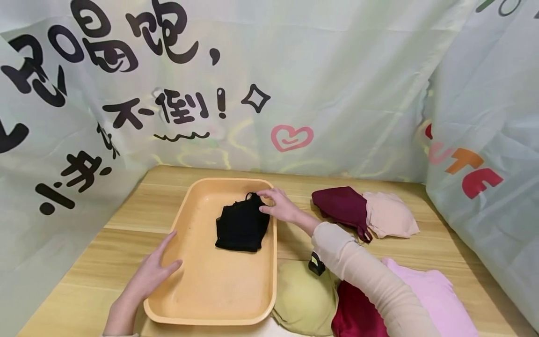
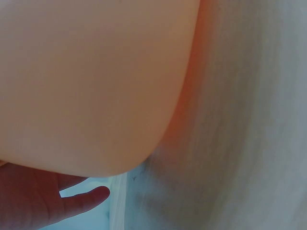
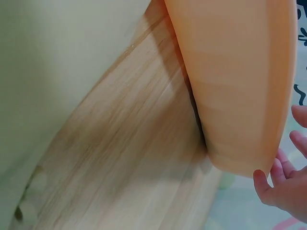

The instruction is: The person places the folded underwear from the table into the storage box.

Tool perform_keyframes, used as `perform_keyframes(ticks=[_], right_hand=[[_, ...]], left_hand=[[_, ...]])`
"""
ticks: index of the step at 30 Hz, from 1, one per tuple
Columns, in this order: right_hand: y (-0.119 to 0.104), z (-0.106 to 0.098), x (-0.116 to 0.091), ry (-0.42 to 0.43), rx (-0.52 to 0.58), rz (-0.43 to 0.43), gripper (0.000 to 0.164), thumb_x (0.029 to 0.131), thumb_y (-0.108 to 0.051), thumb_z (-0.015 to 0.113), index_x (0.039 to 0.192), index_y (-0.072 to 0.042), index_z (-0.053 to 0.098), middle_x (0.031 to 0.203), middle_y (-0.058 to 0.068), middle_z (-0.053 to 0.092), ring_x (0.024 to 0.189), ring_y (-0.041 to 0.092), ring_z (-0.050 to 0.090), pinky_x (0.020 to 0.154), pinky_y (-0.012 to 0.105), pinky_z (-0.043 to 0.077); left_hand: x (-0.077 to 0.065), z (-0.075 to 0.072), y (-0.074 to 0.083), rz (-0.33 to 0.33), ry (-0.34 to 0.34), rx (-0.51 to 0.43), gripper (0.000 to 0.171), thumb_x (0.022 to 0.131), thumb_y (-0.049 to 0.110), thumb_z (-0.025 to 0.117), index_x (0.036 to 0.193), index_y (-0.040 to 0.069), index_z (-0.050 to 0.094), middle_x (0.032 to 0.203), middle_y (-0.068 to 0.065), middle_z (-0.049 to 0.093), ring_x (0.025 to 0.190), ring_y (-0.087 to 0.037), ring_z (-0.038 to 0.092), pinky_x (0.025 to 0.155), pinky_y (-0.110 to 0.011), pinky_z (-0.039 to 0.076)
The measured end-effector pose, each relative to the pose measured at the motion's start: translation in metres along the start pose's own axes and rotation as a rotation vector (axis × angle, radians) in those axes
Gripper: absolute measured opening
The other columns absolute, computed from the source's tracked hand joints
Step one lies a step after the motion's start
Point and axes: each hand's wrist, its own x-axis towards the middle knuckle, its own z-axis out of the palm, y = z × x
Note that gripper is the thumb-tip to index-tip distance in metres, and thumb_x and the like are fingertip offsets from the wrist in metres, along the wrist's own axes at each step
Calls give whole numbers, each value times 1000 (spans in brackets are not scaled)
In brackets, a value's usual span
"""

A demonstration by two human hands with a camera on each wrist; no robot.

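Note:
A folded black bra (image 1: pixel 242 224), with thin straps at its top, lies in the upper right of the orange plastic tray (image 1: pixel 210 288). My right hand (image 1: pixel 280 206) reaches over the tray's right rim, its fingertips at the bra's upper right corner, thumb and fingers apart. In the right wrist view, the loosely extended fingers (image 3: pixel 277 173) show by the tray's end, and no cloth is visible between them. On the other side, my left hand (image 1: pixel 149 271) is spread at the left rim, thumb over the inside. The left wrist view shows its straight thumb (image 2: pixel 86 200) below the tray wall.
Right of the tray lie a maroon bra (image 1: pixel 341 206) and a pale pink one (image 1: pixel 389 215). Nearer are an olive-yellow bra (image 1: pixel 305 297), a dark red one (image 1: pixel 358 313) and a lilac one (image 1: pixel 438 295), partly under my right sleeve (image 1: pixel 370 276). Printed curtains (image 1: pixel 345 93) enclose the wooden table (image 1: pixel 113 248).

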Motion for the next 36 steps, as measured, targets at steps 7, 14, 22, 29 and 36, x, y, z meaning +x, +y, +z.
perform_keyframes(ticks=[7,14,22,29,36], right_hand=[[0,-2,-7,-30,52,-18,43,88,-9,58,128,0,48,122,25,44,113,37,44,94,47,38],[-3,-3,-20,-70,72,-25,44,89,-10,57,130,1,46,122,26,46,110,38,44,93,50,38],[-6,-5,-33,-82,96,-52,43,88,-8,56,129,2,47,120,25,46,108,37,44,91,51,39],[-8,-6,-41,-92,101,-54,42,89,-11,56,129,0,47,124,22,46,110,34,45,91,47,40],[-7,-8,-48,-119,93,-59,43,90,-13,56,130,-1,46,123,22,46,110,33,44,91,50,39]], left_hand=[[-1,0,1,-5,-12,-4,76,88,22,58,147,10,11,145,-32,17,123,-60,19,85,-76,23],[-1,1,-1,-8,-3,7,76,88,22,58,147,10,12,144,-32,17,123,-59,20,86,-75,23],[-1,1,-1,-13,2,2,76,88,21,59,147,12,13,144,-31,18,123,-58,21,89,-73,23],[-1,-1,1,-16,-2,12,76,88,22,59,147,11,12,144,-32,17,123,-59,21,88,-74,24],[-1,-1,2,-21,-8,13,76,88,22,59,147,10,11,144,-33,17,122,-59,21,88,-73,24]])
